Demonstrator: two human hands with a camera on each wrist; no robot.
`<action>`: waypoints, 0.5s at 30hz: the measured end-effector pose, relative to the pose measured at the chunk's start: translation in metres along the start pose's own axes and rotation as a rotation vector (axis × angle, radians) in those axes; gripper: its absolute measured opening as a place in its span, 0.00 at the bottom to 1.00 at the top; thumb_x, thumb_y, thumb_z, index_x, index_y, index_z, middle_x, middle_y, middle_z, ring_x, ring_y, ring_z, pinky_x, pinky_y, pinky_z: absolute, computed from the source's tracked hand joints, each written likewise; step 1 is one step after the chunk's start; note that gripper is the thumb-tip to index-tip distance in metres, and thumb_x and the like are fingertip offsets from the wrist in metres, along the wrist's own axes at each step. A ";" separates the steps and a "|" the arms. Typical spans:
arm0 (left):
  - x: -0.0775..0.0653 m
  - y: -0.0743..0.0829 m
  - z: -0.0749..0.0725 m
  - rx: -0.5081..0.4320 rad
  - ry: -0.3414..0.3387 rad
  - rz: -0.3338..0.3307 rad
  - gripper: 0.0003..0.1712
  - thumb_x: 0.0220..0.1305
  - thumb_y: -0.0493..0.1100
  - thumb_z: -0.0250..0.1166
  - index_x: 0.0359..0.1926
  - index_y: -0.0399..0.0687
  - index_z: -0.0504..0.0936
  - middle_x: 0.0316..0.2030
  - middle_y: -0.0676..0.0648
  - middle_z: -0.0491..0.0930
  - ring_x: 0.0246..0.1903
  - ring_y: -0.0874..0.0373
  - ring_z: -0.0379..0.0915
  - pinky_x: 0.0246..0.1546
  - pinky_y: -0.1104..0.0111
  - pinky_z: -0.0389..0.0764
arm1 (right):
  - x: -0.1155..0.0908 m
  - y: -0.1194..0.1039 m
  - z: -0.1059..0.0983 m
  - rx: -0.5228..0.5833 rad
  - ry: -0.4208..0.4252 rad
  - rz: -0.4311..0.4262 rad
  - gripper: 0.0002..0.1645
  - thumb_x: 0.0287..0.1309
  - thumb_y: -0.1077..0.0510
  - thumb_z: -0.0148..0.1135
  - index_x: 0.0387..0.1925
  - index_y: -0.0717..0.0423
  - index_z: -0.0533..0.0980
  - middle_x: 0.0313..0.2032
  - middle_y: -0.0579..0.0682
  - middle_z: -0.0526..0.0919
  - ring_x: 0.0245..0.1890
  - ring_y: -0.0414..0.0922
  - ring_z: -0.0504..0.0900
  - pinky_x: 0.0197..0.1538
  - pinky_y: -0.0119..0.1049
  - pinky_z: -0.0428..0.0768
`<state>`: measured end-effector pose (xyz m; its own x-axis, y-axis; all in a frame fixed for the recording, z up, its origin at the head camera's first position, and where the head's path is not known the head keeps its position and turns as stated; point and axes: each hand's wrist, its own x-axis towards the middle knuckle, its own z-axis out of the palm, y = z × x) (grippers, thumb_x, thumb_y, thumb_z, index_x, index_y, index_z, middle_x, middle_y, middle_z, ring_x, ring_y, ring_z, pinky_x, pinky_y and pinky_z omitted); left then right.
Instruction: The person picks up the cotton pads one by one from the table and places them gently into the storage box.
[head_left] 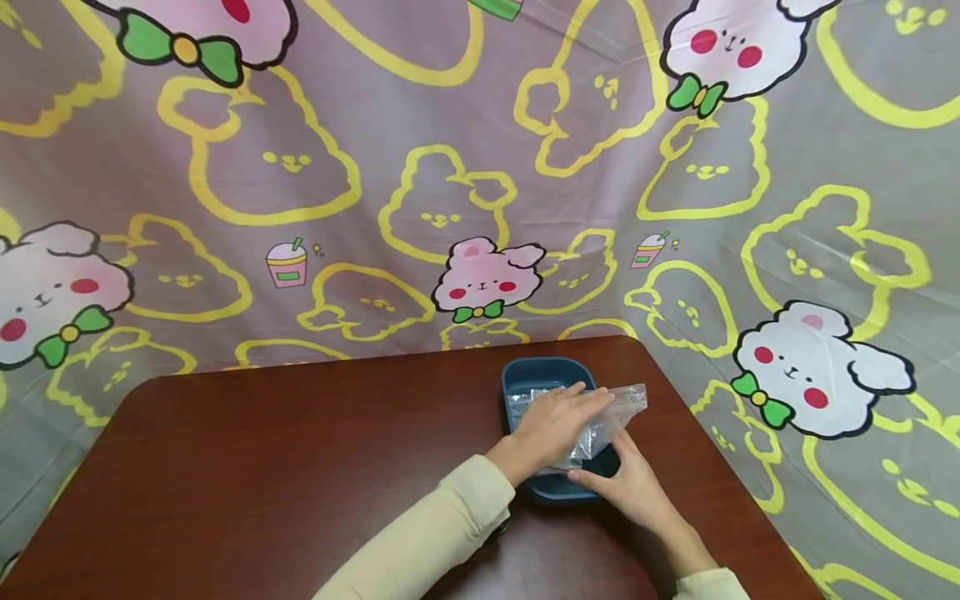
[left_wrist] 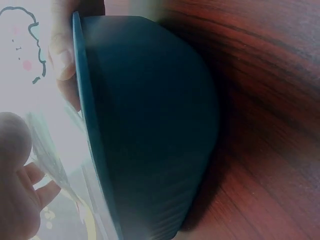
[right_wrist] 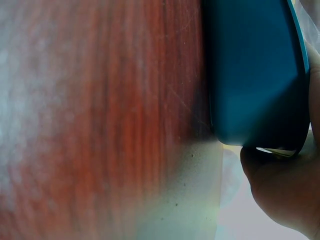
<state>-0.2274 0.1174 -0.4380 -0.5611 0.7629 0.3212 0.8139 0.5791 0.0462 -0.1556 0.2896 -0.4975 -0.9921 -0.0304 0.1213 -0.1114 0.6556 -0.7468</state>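
Note:
A dark blue plastic basin (head_left: 545, 367) with rounded corners stands at the far right of the table. Clear, crinkled plastic bags (head_left: 600, 433) lie in it, and one sticks up past its right rim. My left hand (head_left: 553, 423) lies over the bags with its fingers stretched to the right, palm down. Around the basin's near right corner, my right hand (head_left: 633, 487) grips the rim, thumb toward the near side. The left wrist view shows the basin's outer wall (left_wrist: 150, 110) and fingers at the rim. In the right wrist view the right hand (right_wrist: 285, 190) touches the basin's end.
The brown wooden table (head_left: 300, 467) stretches away to the left of the basin. A patterned cloth (head_left: 337, 183) with cartoon rabbits hangs behind the table and along its right side. The table's right edge runs close to the basin.

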 end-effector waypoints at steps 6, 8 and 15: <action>0.000 -0.001 0.002 0.037 -0.016 0.011 0.32 0.76 0.44 0.57 0.77 0.58 0.62 0.72 0.54 0.65 0.69 0.53 0.64 0.66 0.59 0.71 | 0.000 -0.001 -0.001 -0.016 -0.007 0.029 0.65 0.49 0.36 0.76 0.79 0.54 0.51 0.77 0.60 0.52 0.74 0.61 0.55 0.68 0.69 0.57; -0.001 -0.002 0.005 0.043 -0.043 0.007 0.31 0.77 0.47 0.54 0.77 0.59 0.61 0.73 0.53 0.64 0.70 0.53 0.64 0.66 0.58 0.70 | 0.000 -0.001 0.000 -0.016 -0.011 0.030 0.65 0.50 0.36 0.76 0.78 0.54 0.52 0.77 0.61 0.52 0.74 0.61 0.54 0.68 0.70 0.57; -0.004 -0.006 0.013 -0.004 -0.108 -0.033 0.31 0.80 0.56 0.45 0.79 0.60 0.57 0.75 0.52 0.61 0.71 0.54 0.61 0.69 0.56 0.66 | 0.000 0.002 0.000 0.001 -0.014 -0.006 0.64 0.51 0.38 0.76 0.79 0.54 0.52 0.78 0.61 0.49 0.75 0.63 0.51 0.67 0.72 0.56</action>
<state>-0.2321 0.1139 -0.4517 -0.6007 0.7697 0.2160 0.7949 0.6039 0.0588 -0.1557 0.2905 -0.4987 -0.9922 -0.0450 0.1162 -0.1171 0.6545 -0.7470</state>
